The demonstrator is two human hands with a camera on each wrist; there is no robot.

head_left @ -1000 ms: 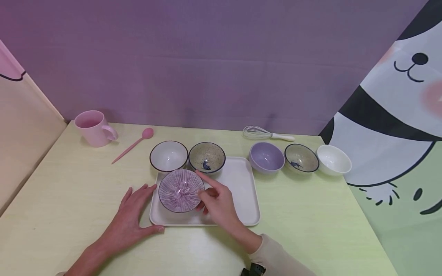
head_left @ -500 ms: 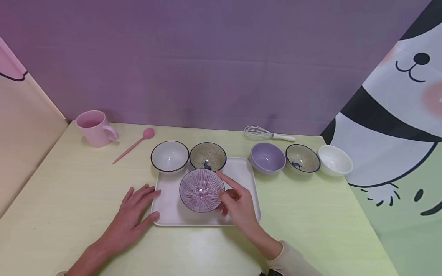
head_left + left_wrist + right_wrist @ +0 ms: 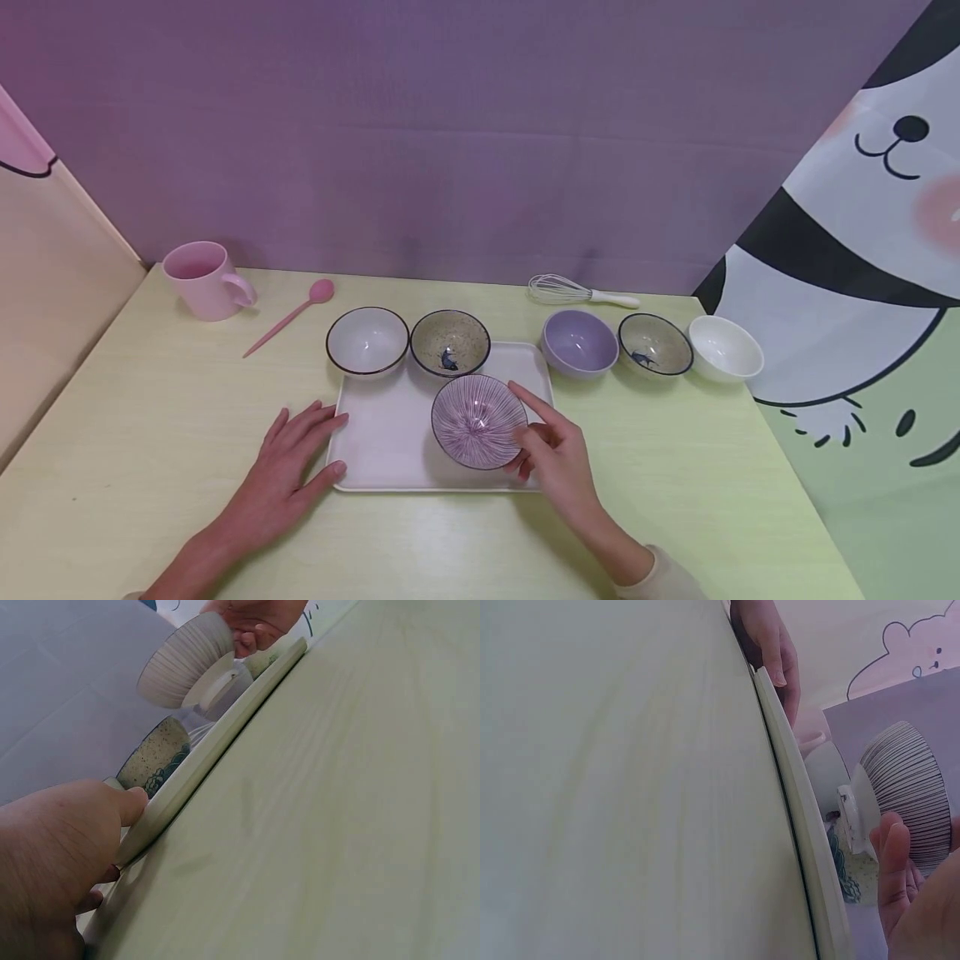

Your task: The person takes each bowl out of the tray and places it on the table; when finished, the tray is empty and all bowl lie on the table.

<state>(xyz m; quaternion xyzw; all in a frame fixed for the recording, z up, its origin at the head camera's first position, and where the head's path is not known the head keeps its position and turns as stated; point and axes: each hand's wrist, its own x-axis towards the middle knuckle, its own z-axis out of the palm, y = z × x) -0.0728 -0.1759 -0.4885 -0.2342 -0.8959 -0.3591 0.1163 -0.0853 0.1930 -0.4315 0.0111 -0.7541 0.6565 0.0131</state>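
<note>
My right hand [image 3: 558,458] pinches the right rim of a purple-striped bowl [image 3: 478,423], fingertips beneath it. In the left wrist view the striped bowl [image 3: 191,660] hangs tilted above the tray, its foot showing. The right wrist view shows its lined outer wall [image 3: 907,787] by my fingers. My left hand [image 3: 281,475] rests at the left edge of the white tray [image 3: 375,450], fingers spread and thumb at the rim. Behind the tray's left half stand a white dark-rimmed bowl [image 3: 367,340] and a speckled bowl [image 3: 450,342] with a blue motif, side by side.
Right of the tray a purple bowl [image 3: 580,342], another speckled bowl [image 3: 656,343] and a white bowl [image 3: 725,347] form a row. A whisk [image 3: 577,292] lies behind them. A pink mug [image 3: 202,279] and a pink spoon [image 3: 296,312] are at the back left.
My right hand has carried the striped bowl rightward across the tray, from its left part to right of the middle. My left thumb has shifted from the tray's front corner up to its left edge.
</note>
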